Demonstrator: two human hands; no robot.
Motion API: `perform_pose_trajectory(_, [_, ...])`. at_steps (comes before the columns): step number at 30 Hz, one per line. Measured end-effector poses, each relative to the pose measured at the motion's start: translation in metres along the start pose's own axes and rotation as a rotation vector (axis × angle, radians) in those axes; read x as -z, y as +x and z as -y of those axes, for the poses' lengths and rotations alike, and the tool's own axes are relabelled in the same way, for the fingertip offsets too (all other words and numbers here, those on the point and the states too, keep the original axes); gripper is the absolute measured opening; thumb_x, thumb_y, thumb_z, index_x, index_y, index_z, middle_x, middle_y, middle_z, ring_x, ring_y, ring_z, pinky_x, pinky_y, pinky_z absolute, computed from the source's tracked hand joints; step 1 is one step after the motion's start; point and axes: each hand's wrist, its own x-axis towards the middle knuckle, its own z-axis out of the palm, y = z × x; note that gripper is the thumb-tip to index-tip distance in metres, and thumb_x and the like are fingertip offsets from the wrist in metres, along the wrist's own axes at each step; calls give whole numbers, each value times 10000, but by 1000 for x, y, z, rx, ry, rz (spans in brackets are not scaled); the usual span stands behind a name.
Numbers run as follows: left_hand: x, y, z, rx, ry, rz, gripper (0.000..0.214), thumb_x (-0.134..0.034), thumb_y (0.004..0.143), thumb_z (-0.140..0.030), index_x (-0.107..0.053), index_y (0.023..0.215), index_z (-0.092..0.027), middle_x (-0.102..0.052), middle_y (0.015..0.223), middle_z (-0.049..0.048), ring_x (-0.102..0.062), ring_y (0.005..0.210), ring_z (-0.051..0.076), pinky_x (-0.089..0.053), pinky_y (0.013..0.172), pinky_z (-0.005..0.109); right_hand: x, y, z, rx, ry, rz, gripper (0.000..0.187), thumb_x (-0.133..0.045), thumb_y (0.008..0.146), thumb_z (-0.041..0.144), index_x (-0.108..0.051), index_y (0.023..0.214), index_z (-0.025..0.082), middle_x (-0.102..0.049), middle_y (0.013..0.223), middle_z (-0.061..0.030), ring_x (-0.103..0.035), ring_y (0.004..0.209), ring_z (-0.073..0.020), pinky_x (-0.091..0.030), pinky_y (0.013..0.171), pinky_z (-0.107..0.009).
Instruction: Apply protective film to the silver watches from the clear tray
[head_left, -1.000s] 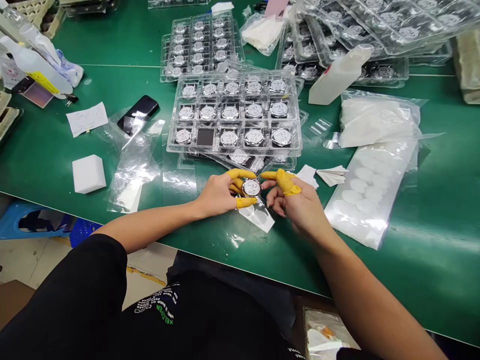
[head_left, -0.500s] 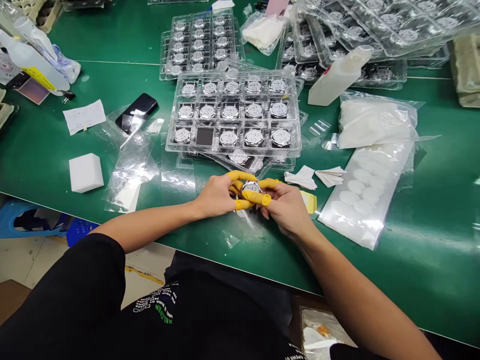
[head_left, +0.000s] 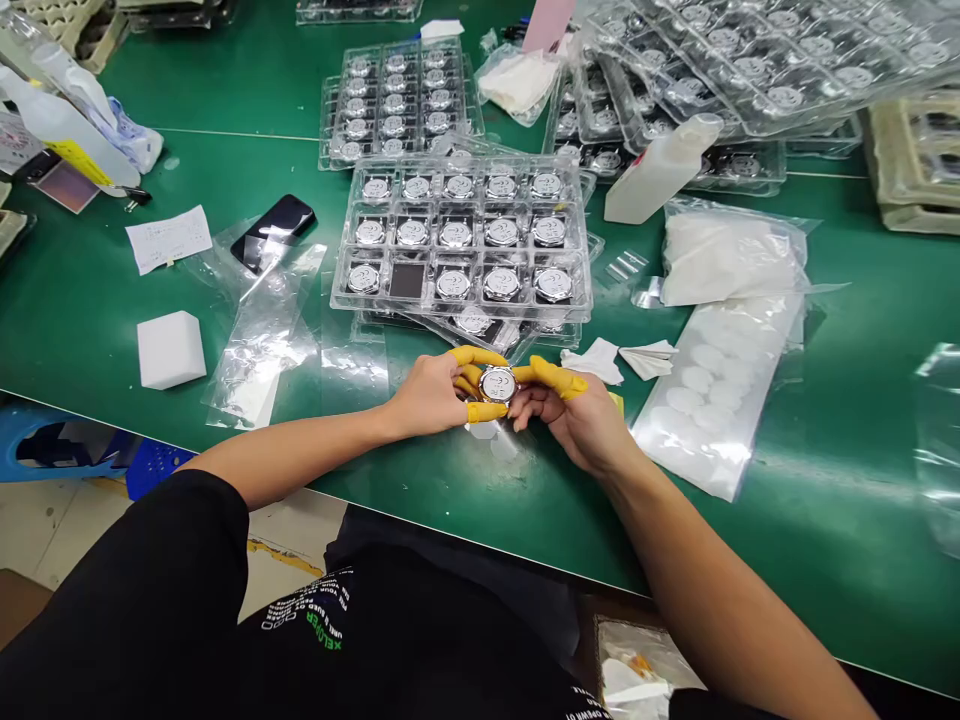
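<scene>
Yellow finger cots cover several of my fingertips. Near the table's front edge, my left hand grips a round silver watch case between thumb and fingers. Its white, printed disc faces up. My right hand is at the case's right side, its forefinger by the rim. The right thumb is raised off the disc, and the other fingers are loosely bent. Just behind my hands lies a clear plastic tray of similar watch cases. One front-row pocket shows only a dark square.
More filled trays lie behind, with others stacked at the back right. A white bottle tilts beside them. Bags of white discs lie on the right. On the left are a phone, clear film and a white block.
My right thumb has lifted from across the watch case and drawn back to the right, uncovering its white disc. My left hand keeps its grip. The view has shifted slightly.
</scene>
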Motion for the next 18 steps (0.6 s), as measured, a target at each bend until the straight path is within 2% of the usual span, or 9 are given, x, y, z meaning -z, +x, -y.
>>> perform_pose_trajectory(4, [0,1,2,1,-21,-12,566,-855,646,-188,-701,1190,-167,-759,854,34,-709,784,134,-587,767,266,2,1,-3,30,-90,-15,502,-883,607,617,-714,717,157,-666,605,-36,-610,490,-145,-532,488,-287])
perform_pose_trajectory(7, [0,0,3,-12,-20,-13,595,-878,633,-215,-699,1199,-170,-760,855,35,-715,772,139,-589,732,256,4,1,-5,32,-163,-18,438,-899,617,541,-759,803,170,-666,586,-9,-600,458,-139,-530,496,-287])
perform_pose_trajectory(12, [2,-2,2,70,-31,-34,575,-871,648,-250,-689,1186,-161,-775,884,46,-737,783,154,-607,773,287,8,6,-2,49,-202,159,411,-811,722,567,-746,736,162,-712,641,-46,-678,548,-167,-577,588,-302])
perform_pose_trajectory(16, [3,-2,1,47,-23,-8,597,-890,633,-281,-684,1180,-161,-777,884,41,-750,788,170,-617,785,305,6,8,0,10,-204,116,410,-854,675,527,-744,832,164,-676,586,-2,-636,490,-148,-539,544,-285])
perform_pose_trajectory(18, [3,-2,0,60,-24,-10,592,-883,650,-301,-678,1185,-156,-779,881,46,-756,798,180,-621,789,313,4,8,0,3,-195,153,391,-846,688,518,-727,801,163,-683,600,-4,-638,500,-142,-536,564,-282])
